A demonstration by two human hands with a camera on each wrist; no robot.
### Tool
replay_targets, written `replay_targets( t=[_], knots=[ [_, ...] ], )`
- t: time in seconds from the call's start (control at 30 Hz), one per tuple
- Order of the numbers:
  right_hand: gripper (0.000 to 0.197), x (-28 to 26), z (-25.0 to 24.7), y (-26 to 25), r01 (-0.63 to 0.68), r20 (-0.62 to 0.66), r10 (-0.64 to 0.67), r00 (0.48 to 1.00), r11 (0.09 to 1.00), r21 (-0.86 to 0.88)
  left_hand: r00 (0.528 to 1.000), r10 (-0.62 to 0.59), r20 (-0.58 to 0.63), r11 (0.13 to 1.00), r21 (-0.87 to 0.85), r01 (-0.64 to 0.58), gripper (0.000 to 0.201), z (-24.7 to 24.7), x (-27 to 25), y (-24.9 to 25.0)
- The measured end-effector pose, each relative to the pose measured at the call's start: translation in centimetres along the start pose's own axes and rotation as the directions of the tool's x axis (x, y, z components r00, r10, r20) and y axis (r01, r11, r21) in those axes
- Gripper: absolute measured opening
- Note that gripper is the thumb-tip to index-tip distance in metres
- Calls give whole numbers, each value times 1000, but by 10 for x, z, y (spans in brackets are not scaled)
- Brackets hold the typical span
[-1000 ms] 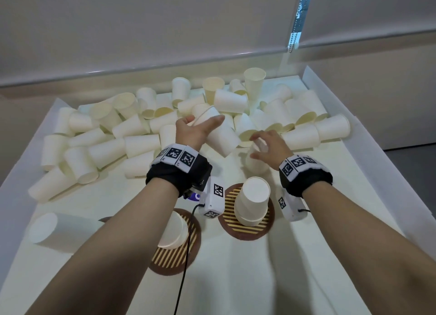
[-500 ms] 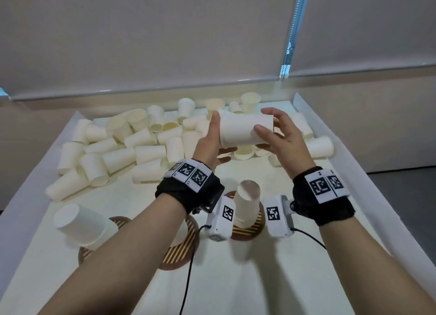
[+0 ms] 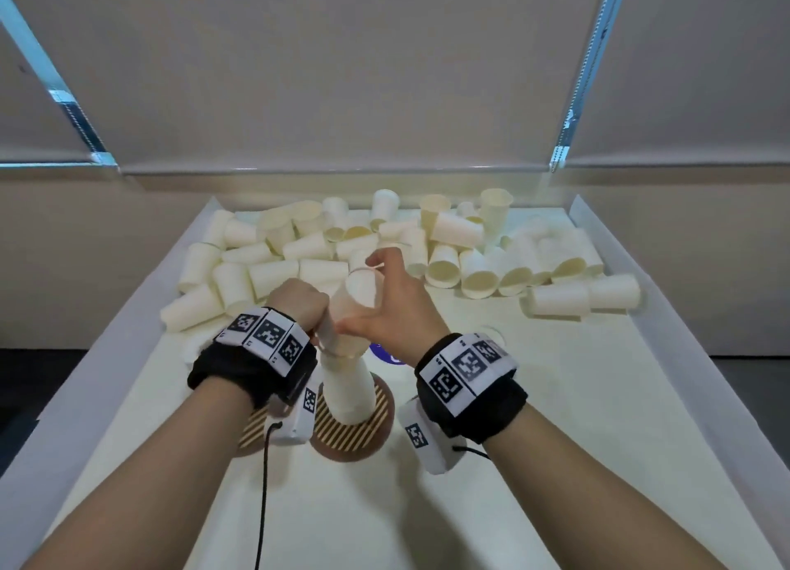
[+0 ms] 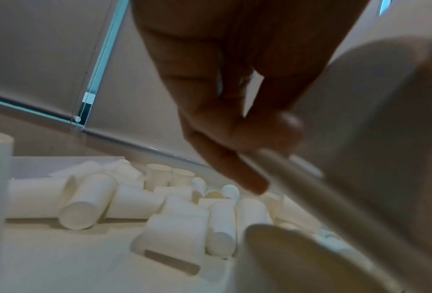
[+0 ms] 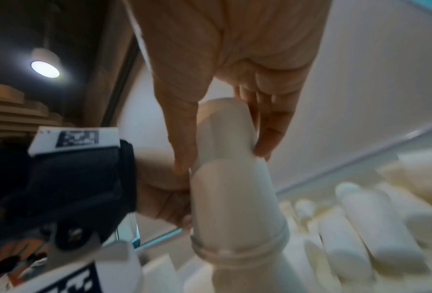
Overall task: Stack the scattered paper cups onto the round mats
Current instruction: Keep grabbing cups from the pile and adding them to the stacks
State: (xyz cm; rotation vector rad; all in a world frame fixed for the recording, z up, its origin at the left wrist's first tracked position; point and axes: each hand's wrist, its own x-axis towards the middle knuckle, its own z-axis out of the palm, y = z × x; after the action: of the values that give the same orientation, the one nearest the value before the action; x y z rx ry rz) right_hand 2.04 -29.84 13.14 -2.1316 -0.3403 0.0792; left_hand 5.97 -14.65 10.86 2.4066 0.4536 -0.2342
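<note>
A stack of upturned white paper cups (image 3: pixel 347 392) stands on the striped round mat (image 3: pixel 363 435) in the middle. My right hand (image 3: pixel 367 297) grips the top cup (image 3: pixel 355 280) between thumb and fingers; in the right wrist view this top cup (image 5: pixel 225 123) sits nested over a second cup (image 5: pixel 237 200). My left hand (image 3: pixel 314 315) is curled against the second cup (image 3: pixel 342 341) just below. In the left wrist view its fingers (image 4: pixel 235 134) pinch at that cup's rim (image 4: pixel 310 190). A second mat (image 3: pixel 251 430) shows partly under my left wrist.
Several loose cups (image 3: pixel 273 270) lie in a heap across the back of the white tray (image 3: pixel 667 313). More lie on their sides at the right (image 3: pixel 577 298). The tray's raised walls run along both sides. Bare tray floor lies in front of the mats.
Half a second ago both hands held the cups sideways, high over the pile. Now the cups are upturned and lowered onto the stack on the middle mat.
</note>
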Motion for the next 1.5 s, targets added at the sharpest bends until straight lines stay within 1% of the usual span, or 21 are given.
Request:
replay_targets(
  t=[0.07, 0.13, 0.17, 0.23, 0.3, 0.37, 0.4, 0.47, 0.57, 0.7, 0.77, 0.87, 0.97, 1.03, 1.1, 1.13, 1.2, 1.27, 1.33, 1.4, 1.5],
  knots=[
    [72, 1, 15, 4, -45, 27, 45, 999, 999, 11, 999, 42, 15, 996, 75, -43, 22, -1, -3, -10],
    [74, 3, 30, 11, -75, 83, 76, 994, 997, -13, 992, 105, 71, 988, 107, -112, 21, -1, -7, -17],
    [76, 3, 36, 16, -80, 116, 84, 990, 996, -39, 982, 143, 122, 983, 97, -155, 27, -2, -8, -19],
    [78, 4, 47, 26, -74, 177, 93, 980, 991, -116, 941, 213, 262, 976, -10, -218, 45, -4, -10, -23],
    [80, 3, 56, 36, -71, 229, 107, 968, 984, -160, 891, 250, 378, 968, -107, -226, 61, -5, -12, -26],
    [86, 2, 64, 46, -98, 267, 142, 953, 980, -172, 864, 238, 444, 968, -38, -248, 75, 0, -15, -31],
    [90, 1, 68, 50, -112, 289, 164, 943, 975, -190, 865, 225, 449, 965, 21, -262, 80, 5, -15, -34],
    [95, 3, 75, 60, -137, 323, 210, 923, 962, -236, 877, 226, 423, 947, 115, -299, 80, 20, -13, -36],
    [96, 7, 76, 70, -158, 325, 245, 913, 949, -273, 900, 269, 342, 939, 116, -325, 77, 41, -6, -37],
    [83, 25, 53, 68, -123, 341, 252, 906, 926, -357, 924, 276, 266, 950, 70, -304, 73, 46, 11, -28],
    [68, 38, 31, 60, -113, 337, 263, 904, 908, -404, 942, 246, 228, 961, 72, -268, 67, 45, 20, -21],
    [49, 57, -14, 48, -145, 239, 248, 939, 914, -378, 960, 203, 194, 964, 129, -231, 62, 41, 30, -10],
    [44, 73, -63, 46, -232, 117, 280, 953, 920, -316, 941, 187, 284, 919, 288, -270, 65, 37, 33, 8],
    [43, 81, -92, 52, -307, 46, 337, 940, 898, -315, 936, 270, 226, 886, 323, -333, 60, 37, 32, 31],
    [39, 87, -114, 66, -386, -33, 397, 917, 867, -315, 905, 406, 128, 876, 228, -425, 46, 42, 33, 60],
    [38, 89, -123, 75, -427, -77, 424, 902, 851, -306, 886, 451, 104, 872, 161, -463, 38, 47, 33, 74],
    [38, 92, -135, 97, -514, -168, 486, 858, 804, -298, 868, 483, 116, 867, 74, -492, 24, 62, 36, 100],
    [42, 92, -144, 124, -606, -252, 552, 795, 734, -305, 864, 484, 139, 864, 80, -497, 15, 80, 47, 118],
    [46, 89, -149, 151, -682, -306, 611, 730, 674, -283, 861, 480, 169, 854, 133, -503, 12, 99, 60, 127],
    [51, 85, -151, 179, -741, -343, 661, 668, 635, -218, 854, 478, 207, 841, 174, -512, 14, 118, 75, 130],
    [68, 79, -150, 215, -820, -386, 737, 555, 562, -107, 837, 481, 262, 809, 236, -538, 21, 144, 96, 130]
  ],
)
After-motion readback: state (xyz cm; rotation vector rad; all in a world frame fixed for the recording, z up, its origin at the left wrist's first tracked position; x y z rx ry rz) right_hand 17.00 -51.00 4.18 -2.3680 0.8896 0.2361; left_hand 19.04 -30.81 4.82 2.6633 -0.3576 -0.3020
